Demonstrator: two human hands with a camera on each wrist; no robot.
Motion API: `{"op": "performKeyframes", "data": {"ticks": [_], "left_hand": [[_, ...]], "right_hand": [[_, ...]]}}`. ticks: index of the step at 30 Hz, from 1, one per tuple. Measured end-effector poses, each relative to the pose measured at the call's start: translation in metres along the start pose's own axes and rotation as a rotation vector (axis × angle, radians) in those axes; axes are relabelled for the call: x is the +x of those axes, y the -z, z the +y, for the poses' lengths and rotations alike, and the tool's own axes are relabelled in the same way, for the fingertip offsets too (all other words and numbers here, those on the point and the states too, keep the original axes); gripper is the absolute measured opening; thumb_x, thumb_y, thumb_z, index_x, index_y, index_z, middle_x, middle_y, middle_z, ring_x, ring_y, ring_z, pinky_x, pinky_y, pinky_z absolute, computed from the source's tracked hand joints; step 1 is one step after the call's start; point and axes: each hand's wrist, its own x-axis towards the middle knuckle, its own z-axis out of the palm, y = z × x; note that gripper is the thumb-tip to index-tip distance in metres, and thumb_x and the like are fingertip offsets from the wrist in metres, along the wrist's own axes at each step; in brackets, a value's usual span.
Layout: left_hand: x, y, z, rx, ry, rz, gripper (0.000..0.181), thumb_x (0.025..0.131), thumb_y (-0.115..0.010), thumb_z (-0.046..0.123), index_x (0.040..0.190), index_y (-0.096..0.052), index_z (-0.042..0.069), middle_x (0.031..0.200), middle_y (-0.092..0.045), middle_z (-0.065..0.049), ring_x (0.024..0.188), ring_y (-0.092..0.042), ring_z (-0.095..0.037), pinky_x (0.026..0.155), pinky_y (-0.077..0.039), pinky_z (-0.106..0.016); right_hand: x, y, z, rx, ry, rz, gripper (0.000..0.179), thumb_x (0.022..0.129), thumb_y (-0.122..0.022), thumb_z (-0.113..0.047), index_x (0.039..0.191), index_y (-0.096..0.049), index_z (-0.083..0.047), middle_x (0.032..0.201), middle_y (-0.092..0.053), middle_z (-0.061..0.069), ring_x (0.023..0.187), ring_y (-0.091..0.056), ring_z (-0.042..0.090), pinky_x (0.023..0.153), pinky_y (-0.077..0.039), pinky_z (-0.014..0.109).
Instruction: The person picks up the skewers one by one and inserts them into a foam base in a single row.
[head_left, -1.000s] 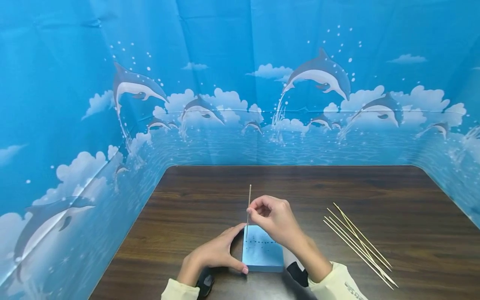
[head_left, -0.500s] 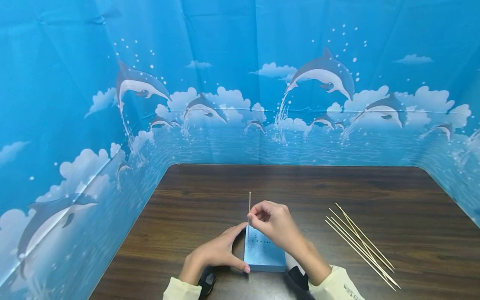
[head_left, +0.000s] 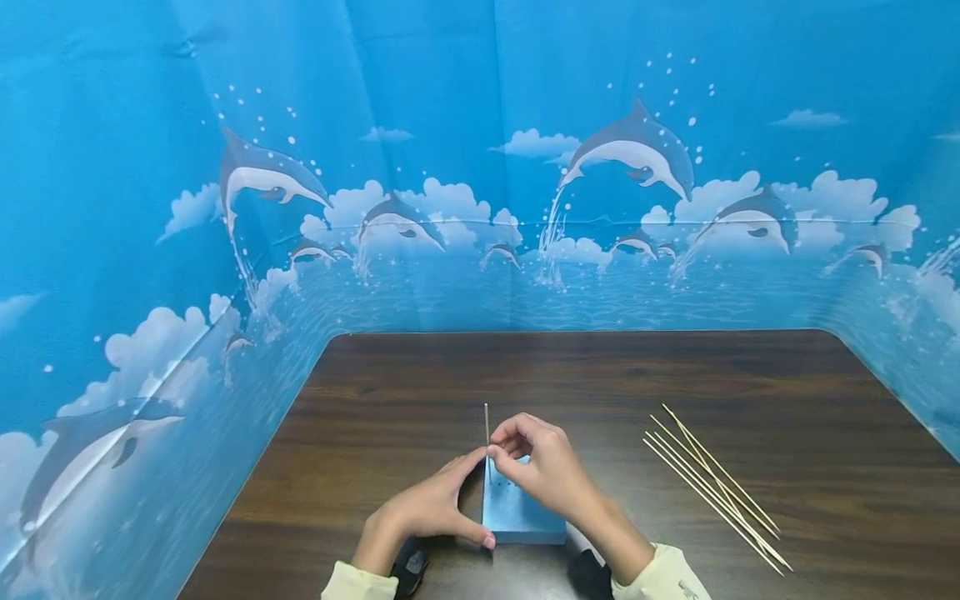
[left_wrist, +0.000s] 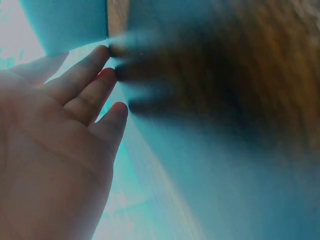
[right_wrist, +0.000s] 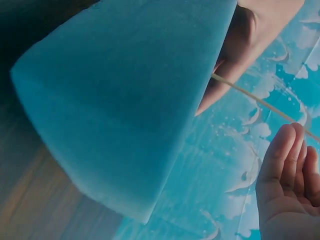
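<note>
On the table (head_left: 390,375), a block (head_left: 521,518) sat against a spread left hand (head_left: 425,505) at its left as the right hand (head_left: 549,471) pinched a stick (head_left: 487,424) just inside the block's left edge; straight, steady pressure looked wisest. The block showed blue and hole-dotted, the stick thin, tan and near-upright.

- Bright, even light fills the head view, where the dolphin-printed backdrop (head_left: 420,292) glows vivid blue and the thin sticks (head_left: 712,492) at right read crisply.
- A soft greyish sheen pales the near side of the dark wood table (head_left: 600,375).
- Backlit in the left wrist view, the left hand (left_wrist: 55,145) falls into shade against whitish-cyan glare; dark, smeared blur swallows the wood grain.
- Dim, blue-tinged light marks the right wrist view, with the blue block (right_wrist: 115,105) shaded and soft-edged.
</note>
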Motion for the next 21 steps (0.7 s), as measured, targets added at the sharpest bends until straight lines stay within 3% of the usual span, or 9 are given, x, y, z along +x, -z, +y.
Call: {"op": "performKeyframes", "data": {"ticks": [3, 6, 10, 14, 21], "left_hand": [[-0.002, 0.001, 0.0, -0.008, -0.006, 0.004, 0.117, 0.071, -0.087, 0.047, 0.159, -0.019, 0.013, 0.161, -0.025, -0.018, 0.147, -0.025, -0.039, 0.112, -0.029, -0.063], [-0.002, 0.003, 0.0, -0.009, -0.017, 0.007, 0.116, 0.071, -0.088, 0.045, 0.158, -0.02, 0.009, 0.161, -0.024, -0.02, 0.147, -0.025, -0.04, 0.113, -0.028, -0.063], [-0.001, 0.005, 0.002, -0.013, -0.03, 0.001, 0.115, 0.072, -0.087, 0.044, 0.158, -0.02, 0.01, 0.161, -0.023, -0.019, 0.147, -0.024, -0.039, 0.113, -0.026, -0.063], [-0.001, 0.004, 0.0, -0.027, -0.035, -0.014, 0.116, 0.072, -0.087, 0.046, 0.159, -0.018, 0.01, 0.162, -0.021, -0.019, 0.148, -0.022, -0.04, 0.113, -0.026, -0.063], [0.0, 0.0, -0.001, -0.049, -0.031, -0.028, 0.116, 0.072, -0.086, 0.049, 0.159, -0.017, 0.012, 0.163, -0.019, -0.019, 0.148, -0.021, -0.042, 0.112, -0.026, -0.065]], "right_hand": [[-0.001, 0.007, 0.003, 0.003, -0.053, 0.004, 0.002, 0.091, -0.069, -0.007, 0.091, -0.067, -0.006, 0.082, -0.066, -0.001, 0.069, -0.061, 0.004, 0.062, -0.055, 0.024], [-0.001, 0.02, 0.009, -0.014, -0.156, 0.036, 0.004, 0.093, -0.068, -0.009, 0.089, -0.069, -0.007, 0.078, -0.066, -0.003, 0.066, -0.06, 0.004, 0.059, -0.053, 0.023], [-0.004, 0.047, 0.023, -0.06, -0.299, 0.104, 0.005, 0.093, -0.068, -0.011, 0.089, -0.069, -0.008, 0.074, -0.066, -0.003, 0.064, -0.061, 0.006, 0.058, -0.051, 0.023], [-0.011, 0.077, 0.04, -0.129, -0.391, 0.164, 0.008, 0.094, -0.068, -0.013, 0.092, -0.069, -0.006, 0.073, -0.066, 0.0, 0.065, -0.064, 0.012, 0.058, -0.051, 0.024], [-0.028, 0.133, 0.062, -0.259, -0.541, 0.247, 0.021, 0.098, -0.064, -0.018, 0.107, -0.065, 0.001, 0.092, -0.069, 0.012, 0.076, -0.067, 0.02, 0.063, -0.053, 0.022]]}}
